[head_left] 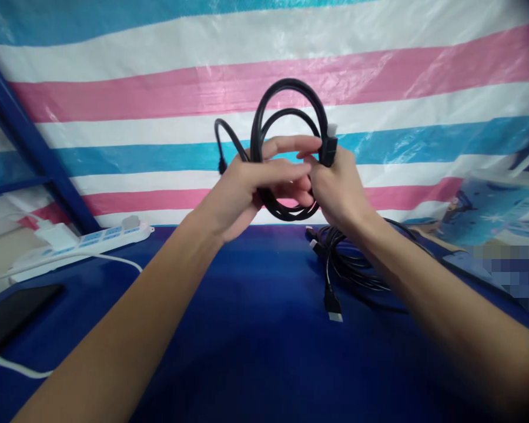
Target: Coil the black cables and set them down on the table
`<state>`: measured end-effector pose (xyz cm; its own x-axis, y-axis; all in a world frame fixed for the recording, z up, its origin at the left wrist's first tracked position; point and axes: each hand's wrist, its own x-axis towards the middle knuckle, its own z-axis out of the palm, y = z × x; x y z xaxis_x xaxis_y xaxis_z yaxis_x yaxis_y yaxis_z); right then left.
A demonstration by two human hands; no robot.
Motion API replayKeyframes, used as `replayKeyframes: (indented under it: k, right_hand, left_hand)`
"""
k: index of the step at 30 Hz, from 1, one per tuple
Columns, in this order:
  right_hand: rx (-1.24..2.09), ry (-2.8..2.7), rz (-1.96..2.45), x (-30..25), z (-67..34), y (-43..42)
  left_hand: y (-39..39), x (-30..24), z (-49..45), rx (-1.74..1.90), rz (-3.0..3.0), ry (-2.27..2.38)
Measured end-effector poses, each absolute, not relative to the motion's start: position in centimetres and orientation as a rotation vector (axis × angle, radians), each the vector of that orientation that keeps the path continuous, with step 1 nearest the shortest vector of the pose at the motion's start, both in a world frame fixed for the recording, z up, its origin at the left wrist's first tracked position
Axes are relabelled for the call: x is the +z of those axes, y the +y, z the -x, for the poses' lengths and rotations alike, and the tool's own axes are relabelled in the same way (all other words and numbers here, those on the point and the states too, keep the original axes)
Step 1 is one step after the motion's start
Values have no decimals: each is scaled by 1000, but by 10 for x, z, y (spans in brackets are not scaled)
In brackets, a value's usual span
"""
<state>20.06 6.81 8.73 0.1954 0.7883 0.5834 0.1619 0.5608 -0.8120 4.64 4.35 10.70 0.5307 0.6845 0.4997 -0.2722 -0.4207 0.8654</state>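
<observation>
A black cable (291, 84), wound into a round coil, is held up above the table in both hands. My left hand (255, 182) has its fingers and thumb closed round the left side of the coil. One thin end of the cable hangs out to the left, past the back of that hand. My right hand (337, 179) grips the right side, next to a black plug (328, 151) with a pale tip that points up. The fingertips of both hands meet inside the loop, and part of the coil is hidden behind them.
More black cables (350, 267) lie coiled on the blue table (247, 329), one silver-tipped plug (334, 305) facing me. At left are a white power strip (110, 235), a white charger (57, 235) and a black phone (17, 311). A blue printed package (502, 205) stands right.
</observation>
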Motion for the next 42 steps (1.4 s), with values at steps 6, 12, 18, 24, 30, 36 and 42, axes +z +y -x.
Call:
replayKeyframes:
  k: [6,12,18,24,30,36,42]
  right_hand:
    - [-260,-2076,1102,91,-209,57]
    - [-373,-2155,1083,93,-198,50]
    - [-668,-1706,1325,104,-193,38]
    - [-264,-2208,1044,105,-188,31]
    - [545,-1467,980,107,-192,43]
    - [892,-1637,937,106,-199,43]
    - [402,-1897,900,109,-200,35]
  left_hand:
    - [41,120,-35,963,-1590,860]
    - [48,108,-38,956,-2212,1017]
    - [41,116,-39,1130,-2142,1097]
    - [31,126,-26,867,-2430,1180]
    - [38,129,-19,1274,-1785,742]
    - [40,130,-19,969,-1300,556]
    - [37,136,-8,895,-1443,580]
